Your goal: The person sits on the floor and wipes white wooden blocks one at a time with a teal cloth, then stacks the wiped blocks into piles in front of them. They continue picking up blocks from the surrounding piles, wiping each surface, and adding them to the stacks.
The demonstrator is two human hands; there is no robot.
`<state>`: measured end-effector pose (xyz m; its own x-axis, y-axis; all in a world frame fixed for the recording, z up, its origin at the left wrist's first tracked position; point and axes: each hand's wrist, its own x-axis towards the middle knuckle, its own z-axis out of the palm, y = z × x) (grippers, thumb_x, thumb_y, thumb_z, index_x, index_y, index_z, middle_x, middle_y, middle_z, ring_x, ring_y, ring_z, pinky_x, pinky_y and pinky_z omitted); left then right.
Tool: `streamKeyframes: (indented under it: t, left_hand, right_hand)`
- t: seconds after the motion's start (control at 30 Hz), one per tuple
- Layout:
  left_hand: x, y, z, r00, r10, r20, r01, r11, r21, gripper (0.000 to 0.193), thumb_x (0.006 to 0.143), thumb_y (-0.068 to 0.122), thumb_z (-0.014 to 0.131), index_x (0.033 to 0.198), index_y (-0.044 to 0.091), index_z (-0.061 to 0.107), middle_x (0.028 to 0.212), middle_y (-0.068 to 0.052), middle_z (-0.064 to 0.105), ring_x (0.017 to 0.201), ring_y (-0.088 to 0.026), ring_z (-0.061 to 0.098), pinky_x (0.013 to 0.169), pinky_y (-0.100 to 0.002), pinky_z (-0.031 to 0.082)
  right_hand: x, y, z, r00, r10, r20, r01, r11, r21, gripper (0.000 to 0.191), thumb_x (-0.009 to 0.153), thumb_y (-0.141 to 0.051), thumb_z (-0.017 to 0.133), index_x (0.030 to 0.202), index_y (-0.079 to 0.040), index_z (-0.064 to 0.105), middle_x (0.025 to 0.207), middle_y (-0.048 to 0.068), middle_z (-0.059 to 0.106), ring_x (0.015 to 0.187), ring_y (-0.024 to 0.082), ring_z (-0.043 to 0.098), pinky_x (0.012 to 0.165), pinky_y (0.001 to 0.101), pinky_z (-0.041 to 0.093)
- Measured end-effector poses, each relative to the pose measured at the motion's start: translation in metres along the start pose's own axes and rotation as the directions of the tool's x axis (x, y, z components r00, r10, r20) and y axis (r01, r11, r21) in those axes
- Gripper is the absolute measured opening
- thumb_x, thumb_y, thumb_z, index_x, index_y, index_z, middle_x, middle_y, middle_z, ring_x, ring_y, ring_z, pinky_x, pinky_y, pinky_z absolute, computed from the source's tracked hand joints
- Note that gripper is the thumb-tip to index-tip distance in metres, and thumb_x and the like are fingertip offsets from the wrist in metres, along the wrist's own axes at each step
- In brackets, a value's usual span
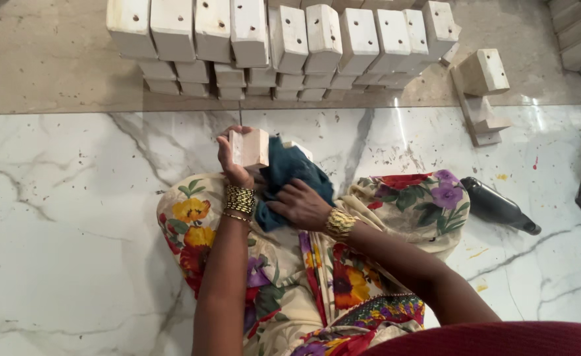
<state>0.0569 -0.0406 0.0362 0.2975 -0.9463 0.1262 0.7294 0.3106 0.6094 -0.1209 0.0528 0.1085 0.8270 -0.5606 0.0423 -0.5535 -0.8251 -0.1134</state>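
Observation:
My left hand (pixel 233 161) grips a small pale wooden block (pixel 251 148) with a thin metal rod sticking up from its top. A dark teal cloth (pixel 289 173) is bunched against the block's right side, and my right hand (pixel 298 203) presses on it. Both hands work over my lap, which is covered by cream cloth with a flower print (pixel 198 231). Gold bangles circle both wrists.
Several white wooden blocks with holes are stacked in rows (pixel 277 46) just beyond, on the beige floor. More block pieces (pixel 483 86) lie at the right. A dark bottle (pixel 498 206) lies on the white marble floor (pixel 59 211) to my right.

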Motion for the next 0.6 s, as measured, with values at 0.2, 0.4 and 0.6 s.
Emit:
streamKeyframes:
  t: [0.2, 0.4, 0.6]
  left_hand:
    - [-0.008, 0.007, 0.016, 0.993, 0.007, 0.118, -0.020, 0.994, 0.107, 0.060, 0.108, 0.058, 0.045, 0.125, 0.002, 0.056, 0.119, -0.016, 0.065, 0.116, -0.027, 0.063, 0.108, -0.043, 0.050]
    - [-0.009, 0.002, 0.022, 0.971, -0.008, 0.237, -0.043, 0.977, 0.207, 0.067, 0.107, 0.060, 0.040, 0.138, 0.001, 0.052, 0.137, -0.010, 0.058, 0.129, -0.023, 0.054, 0.115, -0.037, 0.042]
    - [-0.001, 0.001, -0.015, 0.991, -0.093, 0.092, 0.107, 0.982, -0.158, 0.071, 0.109, 0.063, 0.033, 0.135, 0.001, 0.055, 0.129, -0.012, 0.061, 0.122, -0.025, 0.057, 0.113, -0.040, 0.045]
  right_hand:
    - [-0.019, 0.034, -0.055, 0.701, 0.570, -0.429, -0.284, 0.775, 0.564, 0.061, 0.080, 0.000, 0.058, 0.139, -0.017, 0.065, 0.119, 0.010, 0.070, 0.113, 0.026, 0.070, 0.101, 0.0414, 0.059]
    - [0.059, 0.032, -0.046, 0.837, 0.420, -0.350, -0.260, 0.869, 0.421, 0.071, 0.076, -0.033, 0.085, 0.137, -0.008, 0.058, 0.148, 0.030, 0.041, 0.127, 0.049, 0.052, 0.103, 0.0525, 0.046]
    - [0.099, 0.004, -0.013, 0.823, 0.442, -0.358, -0.375, 0.895, 0.242, 0.055, 0.075, -0.032, 0.082, 0.124, -0.016, 0.063, 0.150, 0.022, 0.043, 0.132, 0.045, 0.051, 0.106, 0.0527, 0.046]
